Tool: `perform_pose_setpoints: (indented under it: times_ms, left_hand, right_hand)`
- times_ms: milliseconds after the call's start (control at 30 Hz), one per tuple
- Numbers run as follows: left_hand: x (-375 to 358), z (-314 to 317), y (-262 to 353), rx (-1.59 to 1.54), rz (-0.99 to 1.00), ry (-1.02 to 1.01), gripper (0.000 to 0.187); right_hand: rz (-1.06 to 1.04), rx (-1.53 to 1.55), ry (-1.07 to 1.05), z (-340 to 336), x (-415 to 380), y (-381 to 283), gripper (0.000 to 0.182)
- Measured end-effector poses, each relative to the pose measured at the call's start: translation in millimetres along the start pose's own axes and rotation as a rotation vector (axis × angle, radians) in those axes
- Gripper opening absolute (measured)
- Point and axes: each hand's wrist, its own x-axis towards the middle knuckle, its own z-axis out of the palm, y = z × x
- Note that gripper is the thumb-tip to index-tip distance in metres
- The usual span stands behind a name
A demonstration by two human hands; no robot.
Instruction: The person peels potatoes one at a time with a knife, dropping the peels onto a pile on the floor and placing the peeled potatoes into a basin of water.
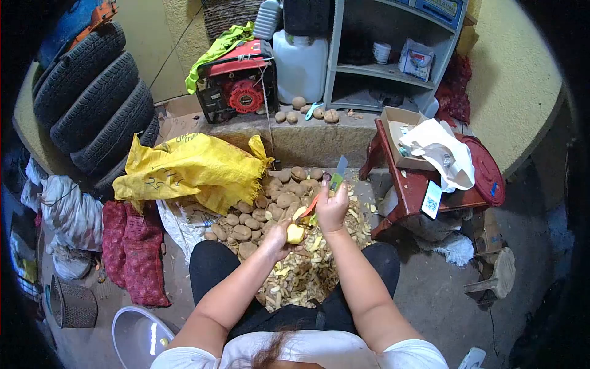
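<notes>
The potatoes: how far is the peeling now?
Done: many pale yellow peels lie between the knees. In hand: left hand holds a half-peeled yellow potato; right hand works a green-handled peeler. Left: a big heap of brown unpeeled potatoes.

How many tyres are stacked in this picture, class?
4: stacked aslant at the upper left, top tyre, second tyre, third tyre, and fourth tyre partly behind the yellow sack. More may be hidden.
</notes>
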Motion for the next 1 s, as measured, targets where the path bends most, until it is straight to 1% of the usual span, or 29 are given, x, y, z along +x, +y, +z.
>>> perform_pose_setpoints:
  times_ms: [67, 133, 267, 333, 467, 533, 567, 633, 667, 733, 767, 800, 833, 867, 900, 933, 1000]
  left_hand:
    - [0.5, -0.3, 1.0, 0.021, -0.018, 0.039, 0.035]
    - [1.9, -4.3, 2.6, -0.070, -0.109, -0.058, 0.035]
    - [6.0, -7.7, 7.1, -0.183, -0.161, -0.033, 0.030]
    - [6.7, -9.1, 8.9, -0.290, -0.204, -0.116, 0.030]
    - [5.6, -7.9, 10.8, -0.321, -0.206, -0.124, 0.030]
    - [7.6, -11.5, 11.2, -0.337, -0.235, -0.204, 0.030]
    - [8.0, -12.3, 10.7, -0.339, -0.234, -0.204, 0.030]
    - [7.5, -13.6, 9.1, -0.362, -0.250, -0.067, 0.032]
    - [8.8, -15.9, 7.6, -0.365, -0.250, -0.066, 0.032]
    - [9.8, -16.3, 8.0, -0.227, -0.179, -0.047, 0.032]
    - [9.7, -15.2, 7.2, -0.225, -0.181, -0.049, 0.032]
    - [0.8, -7.5, 10.3, -0.148, -0.129, 0.011, 0.031]
    - [-3.9, -3.0, 11.5, -0.071, -0.076, 0.073, 0.031]
    - [-3.3, -2.4, 10.3, -0.069, -0.076, 0.072, 0.031]
    - [-2.8, -2.5, 8.9, -0.088, -0.076, 0.048, 0.030]
    - [-2.6, -2.2, 8.3, -0.106, -0.076, 0.024, 0.029]
    - [-3.4, 0.4, 7.7, -0.118, -0.071, 0.020, 0.030]
  right_hand:
    - [-0.033, 0.017, -0.002, -1.6, -1.8, -0.7, 0.032]
    - [-0.074, -0.045, 0.027, 0.7, -4.4, 5.3, 0.033]
    - [-0.146, -0.125, 0.092, 6.3, -7.0, 19.4, 0.035]
    - [-0.200, -0.152, 0.095, 5.8, -6.8, 18.0, 0.037]
    - [-0.248, -0.156, 0.094, 2.5, -4.6, 16.7, 0.037]
    - [-0.288, -0.096, 0.104, 0.8, -2.4, 17.2, 0.033]
    - [-0.289, -0.096, 0.102, -2.1, 1.4, 17.6, 0.033]
    - [-0.248, -0.079, 0.285, -12.1, 16.5, 8.2, 0.019]
    - [-0.248, -0.078, 0.282, -15.5, 21.9, 6.5, 0.019]
    - [0.073, 0.116, 0.264, -23.4, 31.8, -1.2, 0.020]
    - [0.251, 0.148, 0.177, -27.0, 32.5, -7.9, 0.022]
    - [0.251, 0.146, 0.179, -25.1, 30.0, -8.6, 0.022]
    - [0.256, 0.141, 0.114, -21.9, 25.6, -7.8, 0.023]
    - [0.260, 0.138, 0.048, -17.4, 21.4, -5.3, 0.025]
    - [0.150, 0.094, 0.094, -10.4, 19.7, -6.5, 0.022]
    - [0.151, 0.095, 0.095, -8.7, 16.1, -8.1, 0.022]
    - [0.084, 0.079, 0.018, -8.9, 9.2, -16.5, 0.022]
